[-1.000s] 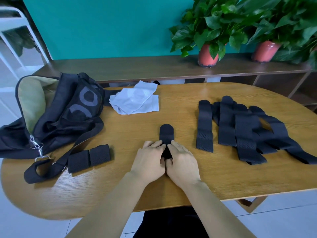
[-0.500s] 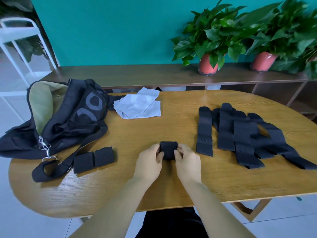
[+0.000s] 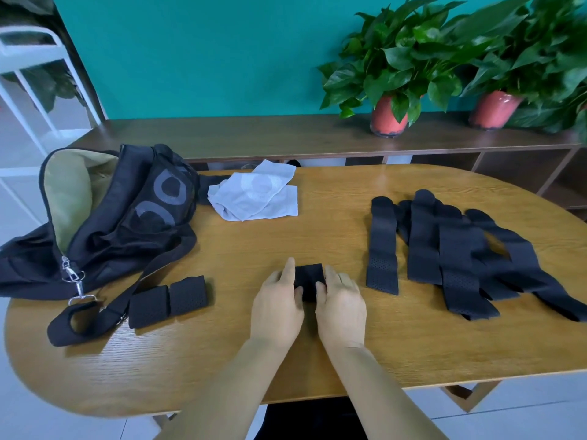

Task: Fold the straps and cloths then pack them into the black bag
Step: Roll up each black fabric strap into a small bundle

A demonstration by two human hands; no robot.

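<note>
A small folded strap is pinched from both sides at the table's near middle, gripped by the curled fingers of the left hand and the right hand. 2 folded straps are laid beside the open black bag. Unfolded straps are spread to the right, white cloths farther back.

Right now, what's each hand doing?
Left hand: grip closed on the folded strap, its left side.
Right hand: grip closed on the same strap, right side.

Teal wall behind a dark shelf holding 2 potted plants, white tiled floor.
</note>
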